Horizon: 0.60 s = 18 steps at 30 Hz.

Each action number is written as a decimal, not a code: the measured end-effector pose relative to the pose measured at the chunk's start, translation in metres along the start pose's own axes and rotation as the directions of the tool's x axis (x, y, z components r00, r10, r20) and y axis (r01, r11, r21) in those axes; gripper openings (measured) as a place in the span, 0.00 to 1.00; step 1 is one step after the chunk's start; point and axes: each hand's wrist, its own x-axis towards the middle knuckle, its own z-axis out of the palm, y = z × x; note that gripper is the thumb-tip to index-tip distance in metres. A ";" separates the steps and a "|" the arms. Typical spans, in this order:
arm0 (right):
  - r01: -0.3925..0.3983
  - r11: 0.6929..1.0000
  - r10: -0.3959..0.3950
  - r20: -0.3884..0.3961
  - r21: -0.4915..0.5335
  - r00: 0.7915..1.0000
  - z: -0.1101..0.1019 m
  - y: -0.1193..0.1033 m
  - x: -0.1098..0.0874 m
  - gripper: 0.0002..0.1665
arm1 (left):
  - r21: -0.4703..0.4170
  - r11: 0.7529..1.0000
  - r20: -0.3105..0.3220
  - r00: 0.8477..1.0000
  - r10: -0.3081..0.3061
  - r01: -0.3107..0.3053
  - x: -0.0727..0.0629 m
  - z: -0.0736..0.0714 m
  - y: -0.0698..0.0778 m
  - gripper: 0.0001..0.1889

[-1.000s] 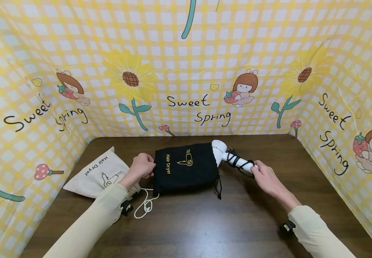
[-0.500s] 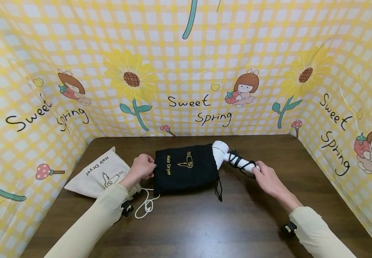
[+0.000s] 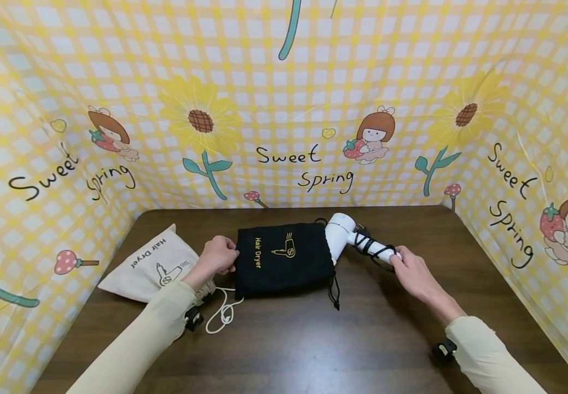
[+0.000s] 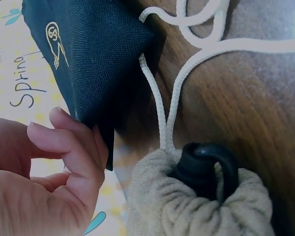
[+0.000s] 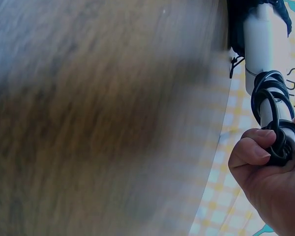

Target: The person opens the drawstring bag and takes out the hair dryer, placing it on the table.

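A white hair dryer (image 3: 339, 232) lies partly inside a black drawstring bag (image 3: 308, 268) printed "Hair Dryer"; its nozzle end is hidden in the cloth. My right hand (image 3: 414, 273) grips the end of the dryer's handle (image 5: 268, 110), which has its black cord (image 5: 273, 98) wound around it. At the bag's closed left end, my left hand (image 3: 219, 256) pinches the black cloth between thumb and fingers. The left wrist view shows those fingertips (image 4: 64, 123) at the bag's edge. The bag's black drawstring (image 3: 334, 293) hangs from its mouth on the right.
A beige drawstring bag (image 3: 146, 262), also printed "Hair Dryer", lies at the left under my left forearm. Its white cord (image 3: 222, 320) loops on the brown table (image 3: 313, 350). Checked yellow cloth (image 3: 284, 109) walls the table's back and sides.
My right hand has drawn the dryer slightly to the right, and more of its white barrel shows outside the black bag. My left hand stays at the bag's left end.
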 end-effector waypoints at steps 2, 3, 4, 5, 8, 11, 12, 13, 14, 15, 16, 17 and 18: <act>0.000 1.000 0.000 -0.006 -0.006 1.000 -0.001 0.001 0.000 0.21 | 0.005 1.000 0.000 1.000 0.000 0.000 0.000 0.000 0.001 0.04; -0.002 1.000 0.002 -0.004 -0.003 1.000 -0.002 0.001 0.000 0.22 | 0.009 1.000 -0.001 1.000 -0.002 0.002 0.000 0.000 0.001 0.04; -0.005 1.000 0.005 -0.004 -0.002 1.000 -0.002 0.001 0.000 0.22 | 0.013 1.000 0.000 1.000 -0.002 0.002 0.000 0.001 0.001 0.04; -0.007 1.000 0.007 -0.005 -0.002 1.000 -0.003 0.002 0.000 0.22 | 0.019 1.000 -0.001 1.000 -0.001 0.001 0.000 0.001 0.002 0.04; -0.014 1.000 0.013 -0.011 -0.004 1.000 -0.004 0.003 0.000 0.22 | 0.032 0.999 -0.001 1.000 0.007 -0.007 -0.001 0.002 0.003 0.05; -0.015 1.000 0.015 -0.018 -0.011 1.000 -0.006 0.005 0.001 0.23 | 0.041 0.999 -0.001 1.000 0.009 -0.009 -0.002 0.002 0.004 0.06; -0.017 1.000 0.017 -0.018 -0.011 1.000 -0.006 0.005 0.001 0.23 | 0.042 0.999 0.000 1.000 0.008 -0.009 -0.002 0.002 0.004 0.07; -0.021 1.000 0.021 -0.016 -0.008 1.000 -0.007 0.006 0.000 0.23 | 0.043 0.999 0.000 1.000 0.004 -0.004 -0.002 0.002 0.004 0.07; -0.024 1.000 0.024 -0.016 -0.008 1.000 -0.007 0.006 0.000 0.23 | 0.045 0.999 0.001 1.000 0.005 -0.005 -0.002 0.002 0.003 0.08; -0.028 1.000 0.027 -0.017 -0.009 0.999 -0.008 0.007 0.000 0.24 | 0.045 0.999 0.001 1.000 0.004 -0.004 -0.001 0.002 0.003 0.08; -0.030 0.999 0.030 -0.020 -0.013 0.999 -0.008 0.008 0.001 0.24 | 0.044 0.999 0.002 1.000 0.006 -0.006 -0.001 0.002 0.003 0.08; -0.032 0.999 0.032 -0.023 -0.015 0.999 -0.009 0.008 0.000 0.24 | 0.045 0.999 0.002 1.000 0.009 -0.009 -0.001 0.002 0.002 0.08; -0.033 0.999 0.032 -0.026 -0.018 0.999 -0.010 0.009 0.000 0.24 | 0.043 0.999 0.002 1.000 0.011 -0.011 -0.001 0.002 0.002 0.09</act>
